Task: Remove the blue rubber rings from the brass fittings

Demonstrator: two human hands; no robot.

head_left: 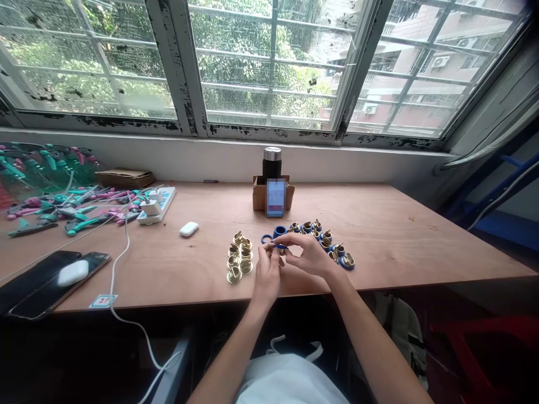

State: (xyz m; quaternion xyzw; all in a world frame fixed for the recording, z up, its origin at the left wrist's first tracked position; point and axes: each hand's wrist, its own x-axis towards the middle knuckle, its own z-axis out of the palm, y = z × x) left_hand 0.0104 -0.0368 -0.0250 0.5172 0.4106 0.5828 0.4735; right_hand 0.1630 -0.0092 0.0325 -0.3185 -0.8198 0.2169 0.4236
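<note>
Well, the left hand (266, 275) and the right hand (310, 257) meet low over the plywood table (400, 247), close together near its front edge. Neither is clenched or released: the fingertips of both pinch a small blue part (266, 238), a ring with a cup-like collar beside it. Its long axis seems to run roughly left to right across the fingers, with the ring end toward the left hand, though the fingers hide part of it and it is hard to tell whether ring and collar are one piece. The part lies straight ahead of the person, between the two forearms, and the left hand sits slightly nearer the ring. Brass fittings (238, 258) stand in a small cluster just left of the left hand. More brass fittings (324, 238) curve in an arc just beyond and to the right of the right hand, several seated in blue rings (347, 262). Farther back stand a cardboard box (259, 193), a phone (275, 197) with a blurred screen, and a dark flask (272, 163). Off to the left lie a power strip (155, 206), a white case (188, 228), and a heap of green and pink tools (54, 207).
</note>
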